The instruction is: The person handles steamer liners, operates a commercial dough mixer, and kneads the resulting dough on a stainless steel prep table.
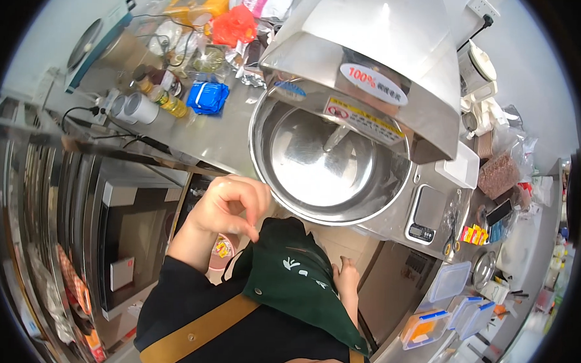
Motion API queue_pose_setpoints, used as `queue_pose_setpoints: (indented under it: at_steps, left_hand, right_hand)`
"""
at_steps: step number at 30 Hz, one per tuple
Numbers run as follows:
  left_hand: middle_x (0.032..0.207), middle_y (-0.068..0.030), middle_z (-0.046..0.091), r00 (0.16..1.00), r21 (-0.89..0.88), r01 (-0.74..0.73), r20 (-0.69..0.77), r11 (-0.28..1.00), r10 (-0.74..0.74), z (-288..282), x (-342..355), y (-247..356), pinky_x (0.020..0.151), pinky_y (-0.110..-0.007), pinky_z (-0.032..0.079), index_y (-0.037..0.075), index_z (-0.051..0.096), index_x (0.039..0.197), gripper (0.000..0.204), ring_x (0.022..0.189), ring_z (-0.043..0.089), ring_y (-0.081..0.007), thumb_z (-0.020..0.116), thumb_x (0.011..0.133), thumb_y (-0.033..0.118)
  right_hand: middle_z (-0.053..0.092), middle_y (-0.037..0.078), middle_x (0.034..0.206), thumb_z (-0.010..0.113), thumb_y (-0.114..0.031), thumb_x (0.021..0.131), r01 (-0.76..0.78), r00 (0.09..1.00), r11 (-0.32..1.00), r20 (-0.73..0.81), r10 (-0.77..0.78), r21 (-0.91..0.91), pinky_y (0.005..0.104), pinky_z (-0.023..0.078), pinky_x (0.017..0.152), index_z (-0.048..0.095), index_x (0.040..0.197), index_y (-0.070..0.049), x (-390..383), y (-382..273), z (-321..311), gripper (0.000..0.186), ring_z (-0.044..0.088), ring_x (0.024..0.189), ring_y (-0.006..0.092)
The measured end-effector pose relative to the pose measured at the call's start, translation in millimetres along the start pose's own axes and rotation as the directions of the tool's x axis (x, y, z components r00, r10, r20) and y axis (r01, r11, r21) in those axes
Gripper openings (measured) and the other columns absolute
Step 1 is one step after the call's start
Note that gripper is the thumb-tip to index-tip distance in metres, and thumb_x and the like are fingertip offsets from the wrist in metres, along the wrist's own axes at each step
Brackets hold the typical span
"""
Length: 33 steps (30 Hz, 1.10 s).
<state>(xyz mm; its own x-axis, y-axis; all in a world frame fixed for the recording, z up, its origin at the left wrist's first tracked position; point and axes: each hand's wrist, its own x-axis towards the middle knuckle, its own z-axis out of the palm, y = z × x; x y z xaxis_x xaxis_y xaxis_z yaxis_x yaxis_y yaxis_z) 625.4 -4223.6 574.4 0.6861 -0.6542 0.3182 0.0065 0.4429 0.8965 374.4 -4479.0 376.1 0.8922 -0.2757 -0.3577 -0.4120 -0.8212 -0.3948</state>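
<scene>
My left hand is raised beside the front left rim of a large steel mixing bowl. Its fingers curl round toward the thumb in a loose pinch, and nothing shows between them. Inside the bowl a metal mixing arm reaches down from the mixer head; the bright bottom shows no contents. My right hand hangs low by the right side of my green apron, fingers apart and holding nothing.
A digital scale and white tray sit right of the bowl. Scissors and lidded plastic boxes lie farther right. At left are a blue packet, bottles and an oven. A bin stands below.
</scene>
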Motion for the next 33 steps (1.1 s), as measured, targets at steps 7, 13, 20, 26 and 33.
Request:
queue_pose_setpoints:
  at_steps: [7,13,20,26,33]
  left_hand:
    - [0.065,-0.0062,0.052,0.819,-0.229,0.213,0.573,0.950,-0.045,31,64,-21,0.051,-0.029,0.037,0.002,0.056,0.062,0.015,0.057,0.048,-0.0200,0.070,0.066,0.003]
    - [0.067,-0.0074,0.056,0.706,-0.375,0.379,0.708,0.846,-0.003,123,68,-56,0.050,-0.027,0.040,0.000,0.063,0.067,0.009,0.059,0.050,-0.0185,0.070,0.067,0.005]
    - [0.059,-0.0066,0.055,0.681,-0.248,0.389,0.726,0.887,-0.096,248,41,-101,0.047,-0.025,0.042,0.000,0.061,0.060,0.016,0.054,0.052,-0.0168,0.070,0.066,0.011]
    - [0.080,-0.0128,0.059,0.644,0.024,0.541,0.631,0.841,-0.432,398,-10,-193,0.067,-0.027,0.046,-0.004,0.060,0.078,0.012,0.072,0.057,-0.0183,0.058,0.077,0.008]
    - [0.090,-0.0088,0.059,0.310,0.016,0.932,0.486,0.363,-0.817,500,-34,-296,0.070,-0.025,0.046,-0.001,0.054,0.102,0.023,0.078,0.056,-0.0154,0.051,0.084,0.013]
  right_hand:
    - [0.057,0.017,0.093,0.061,-0.020,0.073,-0.246,0.969,0.956,0.035,0.244,0.158,0.0395,0.046,0.072,0.055,0.100,-0.002,1,-28,17,0.032,0.056,0.084,0.0338]
    - [0.057,0.016,0.093,0.061,-0.021,0.073,-0.477,0.843,0.823,-0.104,0.527,0.308,0.0384,0.046,0.073,0.055,0.099,-0.002,-64,-4,29,0.033,0.056,0.085,0.0319]
    - [0.057,0.017,0.093,0.059,-0.025,0.075,-0.680,0.665,0.607,-0.002,0.747,0.410,0.0400,0.047,0.072,0.054,0.091,-0.001,-173,42,82,0.029,0.057,0.086,0.0315]
    - [0.055,0.019,0.099,0.059,-0.025,0.074,-0.718,0.445,0.388,-0.048,0.894,0.578,0.0401,0.044,0.077,0.053,0.101,0.000,-291,110,106,0.037,0.054,0.090,0.0328]
    - [0.057,0.017,0.092,0.060,-0.021,0.074,-0.675,0.277,0.377,-0.255,0.926,0.635,0.0404,0.046,0.071,0.053,0.102,-0.001,-383,193,100,0.036,0.056,0.085,0.0329]
